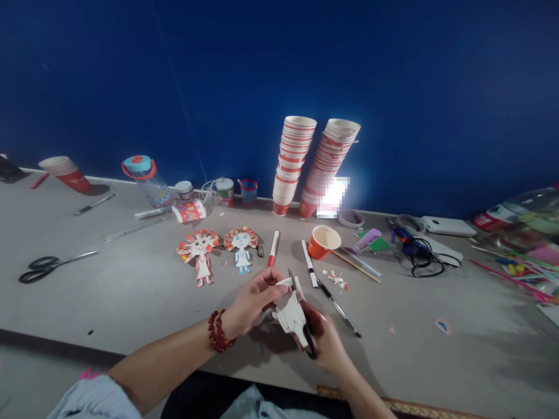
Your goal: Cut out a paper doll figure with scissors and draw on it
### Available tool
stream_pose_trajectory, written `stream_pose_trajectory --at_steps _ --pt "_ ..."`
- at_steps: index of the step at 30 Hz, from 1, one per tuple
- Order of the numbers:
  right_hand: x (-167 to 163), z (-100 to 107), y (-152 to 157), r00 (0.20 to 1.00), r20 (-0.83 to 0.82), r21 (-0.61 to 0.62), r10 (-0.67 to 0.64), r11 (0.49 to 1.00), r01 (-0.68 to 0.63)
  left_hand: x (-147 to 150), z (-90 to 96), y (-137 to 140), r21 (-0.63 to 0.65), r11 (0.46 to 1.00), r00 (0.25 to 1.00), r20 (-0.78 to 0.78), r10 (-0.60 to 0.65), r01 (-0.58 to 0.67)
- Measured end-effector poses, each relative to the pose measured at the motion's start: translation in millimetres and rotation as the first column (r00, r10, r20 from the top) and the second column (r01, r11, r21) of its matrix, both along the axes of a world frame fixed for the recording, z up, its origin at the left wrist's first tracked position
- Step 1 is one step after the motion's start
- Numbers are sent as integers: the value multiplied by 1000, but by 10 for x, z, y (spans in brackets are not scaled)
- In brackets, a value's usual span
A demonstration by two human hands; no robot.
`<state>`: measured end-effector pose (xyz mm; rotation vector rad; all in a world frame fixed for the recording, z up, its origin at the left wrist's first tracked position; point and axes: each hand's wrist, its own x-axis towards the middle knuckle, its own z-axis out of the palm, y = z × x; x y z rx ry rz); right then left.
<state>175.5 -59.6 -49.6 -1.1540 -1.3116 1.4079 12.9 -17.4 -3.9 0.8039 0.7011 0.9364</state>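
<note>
My left hand (257,295) pinches the upper edge of a white paper cutout (290,314) with drawn outlines, close to the table's front edge. In my right hand (324,334) is a pair of scissors (311,343); a black handle loop shows by the fingers, and the blades rise beside the paper's top edge. Part of the scissors is hidden behind the paper. Beyond my hands lie two finished-looking paper dolls, one in a red-trimmed dress (202,265) and one coloured blue (243,256). A red marker (273,247) and a black marker (310,263) lie near them.
Two tall stacks of paper cups (292,169) lean by the blue wall. An orange cup (324,242), a black pen (339,308) and paper scraps (336,279) lie just past my right hand. Other scissors (55,265) rest far left; a clear bottle (148,180) stands behind.
</note>
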Motion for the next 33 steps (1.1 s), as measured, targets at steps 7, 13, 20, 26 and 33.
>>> stream_pose_trajectory --at_steps 7,13,20,26,33 --pt "87 61 -6 990 92 -150 111 984 -96 -15 -7 2 127 990 992 -103 77 -64" --pt "67 93 0 988 22 -144 150 979 -146 -42 12 -4 229 973 988 -149 43 -7" --pt "18 77 4 988 -60 -80 142 986 -146 -35 6 -23 252 967 990 -137 14 22" --pt "9 32 -5 984 -112 -47 137 989 -143 -38 -24 -25 245 969 991 -130 13 19" --pt "9 14 -19 982 -143 -32 120 992 -126 -43 -2 -28 249 968 991 -134 1 32"
